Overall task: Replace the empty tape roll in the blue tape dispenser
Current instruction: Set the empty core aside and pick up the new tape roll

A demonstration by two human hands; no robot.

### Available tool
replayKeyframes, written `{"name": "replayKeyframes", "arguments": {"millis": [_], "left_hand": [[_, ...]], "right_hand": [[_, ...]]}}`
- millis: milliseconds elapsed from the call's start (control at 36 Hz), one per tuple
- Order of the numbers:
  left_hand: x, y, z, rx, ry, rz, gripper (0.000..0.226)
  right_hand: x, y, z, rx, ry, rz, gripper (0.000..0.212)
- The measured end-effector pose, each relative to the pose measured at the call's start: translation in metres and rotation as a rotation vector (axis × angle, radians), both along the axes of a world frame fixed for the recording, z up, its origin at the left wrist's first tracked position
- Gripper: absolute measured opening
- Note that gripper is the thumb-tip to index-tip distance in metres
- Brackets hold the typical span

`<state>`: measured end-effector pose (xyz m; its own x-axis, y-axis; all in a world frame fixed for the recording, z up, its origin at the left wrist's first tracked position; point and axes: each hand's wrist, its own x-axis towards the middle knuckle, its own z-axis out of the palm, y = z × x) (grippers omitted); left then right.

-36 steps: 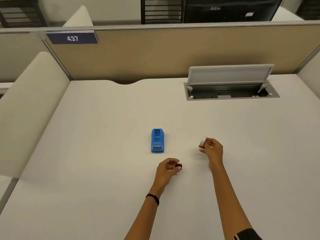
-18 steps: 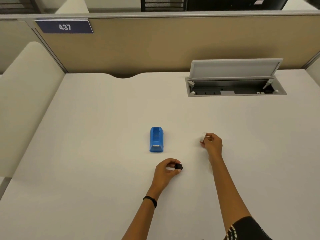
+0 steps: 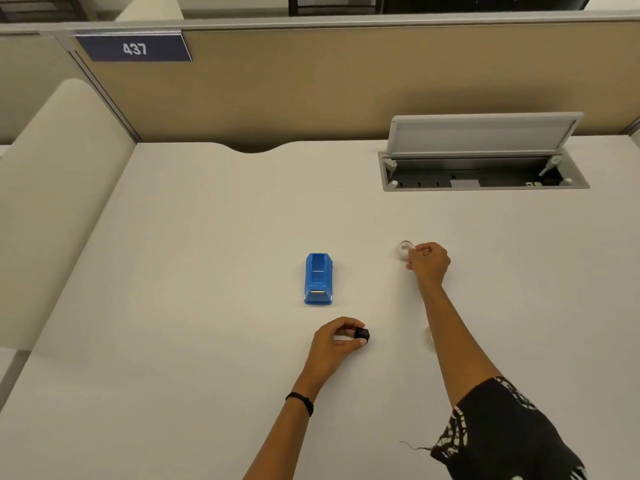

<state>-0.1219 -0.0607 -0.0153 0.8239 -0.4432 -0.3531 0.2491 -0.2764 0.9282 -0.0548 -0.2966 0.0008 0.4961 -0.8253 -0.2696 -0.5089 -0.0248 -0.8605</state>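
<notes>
The pale tabletop (image 3: 207,375) lies bare around the blue tape dispenser (image 3: 318,278), which stands mid-table well clear of every edge and the open cable hatch (image 3: 485,168). The left hand (image 3: 334,344) has its grip closed on a small black core (image 3: 362,334). The right hand (image 3: 429,261) pinches a clear tape roll (image 3: 403,250); a faint pale ring (image 3: 428,337) beside the forearm is hard to make out.

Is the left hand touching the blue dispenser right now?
Apart. The head view shows bare desk between the left hand and the blue dispenser.
</notes>
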Motion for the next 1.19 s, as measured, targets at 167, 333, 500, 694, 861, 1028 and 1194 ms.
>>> {"name": "replayKeyframes", "arguments": {"millis": [167,333,500,694,861,1028,1194], "left_hand": [[0.000,0.000,0.001,0.001,-0.008,-0.001,0.021],[-0.003,0.001,0.005,-0.027,-0.001,0.025,0.019],[-0.005,0.003,0.007,-0.047,0.008,0.064,0.018],[-0.015,0.008,0.013,-0.128,0.091,0.139,0.015],[-0.026,0.011,0.020,-0.173,0.100,0.197,0.015],[-0.033,0.013,0.028,-0.188,0.079,0.195,0.014],[-0.036,0.016,0.036,-0.181,0.047,0.197,0.017]], "right_hand": [[-0.002,-0.009,0.009,0.082,-0.019,0.032,0.014],[-0.038,-0.022,0.020,0.055,-0.032,0.113,0.017],[-0.106,-0.027,0.021,-0.117,0.062,0.246,0.015],[-0.158,-0.013,0.009,-0.136,0.134,0.509,0.043],[-0.170,0.006,0.000,-0.308,0.207,0.604,0.070],[-0.180,0.020,-0.005,-0.383,0.149,0.564,0.065],[-0.184,0.024,-0.003,-0.367,0.085,0.510,0.053]]}}
